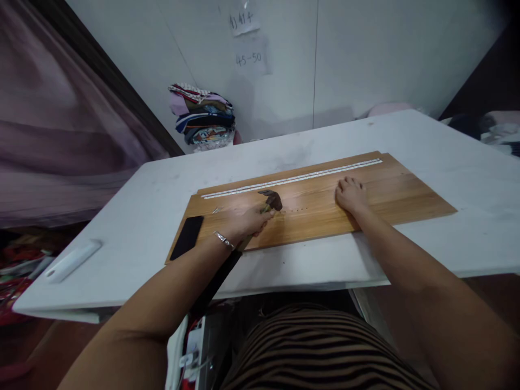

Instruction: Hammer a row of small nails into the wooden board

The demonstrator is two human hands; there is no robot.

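Observation:
My left hand [254, 221] is closed around the handle of a claw hammer [274, 200], whose dark metal head is just above the wooden board [317, 216]. A row of small dark nails or nail marks [296, 209] runs along the board to the right of the hammer head. Whether the hammer touches a nail cannot be made out. My right hand [350, 194] rests on the board farther right, its fingers bent and slightly apart, holding nothing. A few loose nails [218, 210] lie on the board to the left of the hammer.
A long silvery strip [292, 179] lies along the board's far side. A black flat phone-like object [187, 237] sits at its left end. The board lies on a white table [134, 216], with a white elongated object [73, 261] at left. Folded cloths [205, 116] are stacked behind.

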